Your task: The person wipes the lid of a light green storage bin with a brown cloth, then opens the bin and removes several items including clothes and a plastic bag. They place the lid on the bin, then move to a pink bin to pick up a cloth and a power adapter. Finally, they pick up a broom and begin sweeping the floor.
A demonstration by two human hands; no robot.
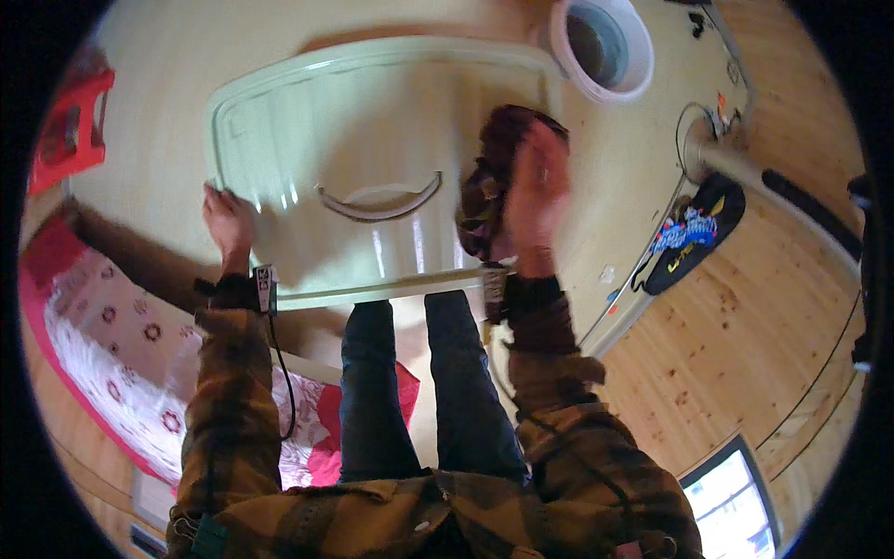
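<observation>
A pale green plastic storage-box lid (384,126) with a curved handle (380,209) lies in front of me. My left hand (227,216) rests at the lid's left edge, fingers on the rim. Over the lid's right part, my right hand (538,185), blurred, is on a dark, patterned, crumpled cloth (482,202). Whether its fingers grip the cloth or press it flat does not show clearly. At the lid's upper right corner stands a white bucket (640,52) with greyish water in it.
A red plastic stool (87,133) stands at the far left. A pink and white patterned cloth (140,335) lies at the lower left. On the right are a dark bag-like item (730,202) with blue patterned cloth, a grey pole (775,189) and thin cables.
</observation>
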